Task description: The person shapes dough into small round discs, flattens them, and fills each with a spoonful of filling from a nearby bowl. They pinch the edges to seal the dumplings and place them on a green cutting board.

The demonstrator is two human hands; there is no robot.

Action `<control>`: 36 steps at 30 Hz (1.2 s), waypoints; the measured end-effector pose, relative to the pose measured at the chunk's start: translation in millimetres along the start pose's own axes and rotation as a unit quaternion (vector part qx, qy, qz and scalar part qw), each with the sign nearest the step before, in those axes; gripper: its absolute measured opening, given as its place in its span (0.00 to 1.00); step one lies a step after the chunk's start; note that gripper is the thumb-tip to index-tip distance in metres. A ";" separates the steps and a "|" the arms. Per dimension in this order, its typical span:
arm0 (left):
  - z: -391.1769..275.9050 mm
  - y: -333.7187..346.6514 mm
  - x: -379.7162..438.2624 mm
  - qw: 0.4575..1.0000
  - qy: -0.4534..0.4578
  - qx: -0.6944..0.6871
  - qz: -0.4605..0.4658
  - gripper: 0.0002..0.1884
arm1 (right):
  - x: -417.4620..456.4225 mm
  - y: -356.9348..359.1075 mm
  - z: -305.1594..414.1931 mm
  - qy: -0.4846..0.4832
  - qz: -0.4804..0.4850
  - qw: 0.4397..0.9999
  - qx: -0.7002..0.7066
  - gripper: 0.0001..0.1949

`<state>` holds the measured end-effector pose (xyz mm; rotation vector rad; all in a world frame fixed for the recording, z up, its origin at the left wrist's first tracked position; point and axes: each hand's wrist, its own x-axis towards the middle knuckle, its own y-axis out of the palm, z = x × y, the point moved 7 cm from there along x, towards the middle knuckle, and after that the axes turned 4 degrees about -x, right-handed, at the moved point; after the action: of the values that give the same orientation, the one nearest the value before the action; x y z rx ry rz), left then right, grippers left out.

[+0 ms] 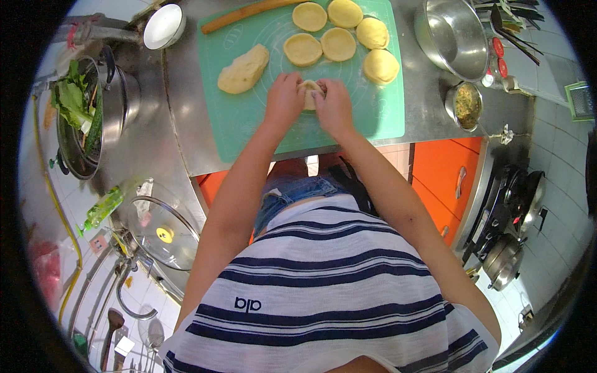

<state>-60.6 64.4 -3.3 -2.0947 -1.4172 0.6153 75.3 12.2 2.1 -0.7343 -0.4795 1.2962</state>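
Between both hands is a small piece of pale yellow dough, cupped with its rim raised and a hollow in the middle. My left hand grips its left side, and my right hand pinches the right side with the thumb on the front. Under them lies a green silicone kneading mat dusted with flour. Several flattened dough rounds rest beyond the hands. Two smoother, domed dough pieces sit at the right. A larger dough lump lies left of my left hand.
A wooden rolling pin crosses the mat's far left. Right of the mat stand a large steel bowl and a small metal bowl of chopped filling. To the left are a white bowl, a pot with greens and a glass lid.
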 end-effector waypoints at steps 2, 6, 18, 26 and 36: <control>8.0 6.5 -11.4 0.994 -0.097 -0.033 0.027 0.12 | 12.0 4.1 -7.2 -0.010 0.017 1.000 -0.019 0.16; 6.7 3.4 -26.1 0.992 -0.118 -0.027 -0.018 0.11 | 8.9 -13.8 8.8 -0.091 -0.018 0.995 -0.026 0.15; 2.0 5.1 -11.0 0.998 -0.006 -0.051 -0.034 0.11 | -44.3 23.9 25.6 -0.276 0.059 0.925 -0.253 0.27; 14.0 6.1 -13.4 0.999 -0.013 -0.022 -0.041 0.13 | -37.2 -2.0 34.1 -0.252 0.093 0.952 -0.144 0.26; -1.2 1.0 -2.8 0.999 -0.004 0.007 0.032 0.12 | 0.3 -22.5 17.0 -0.159 -0.006 0.987 -0.037 0.16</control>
<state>-60.1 61.2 -2.8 -2.1355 -1.3508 0.6575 79.0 13.9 30.0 -0.5867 -0.7918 1.3976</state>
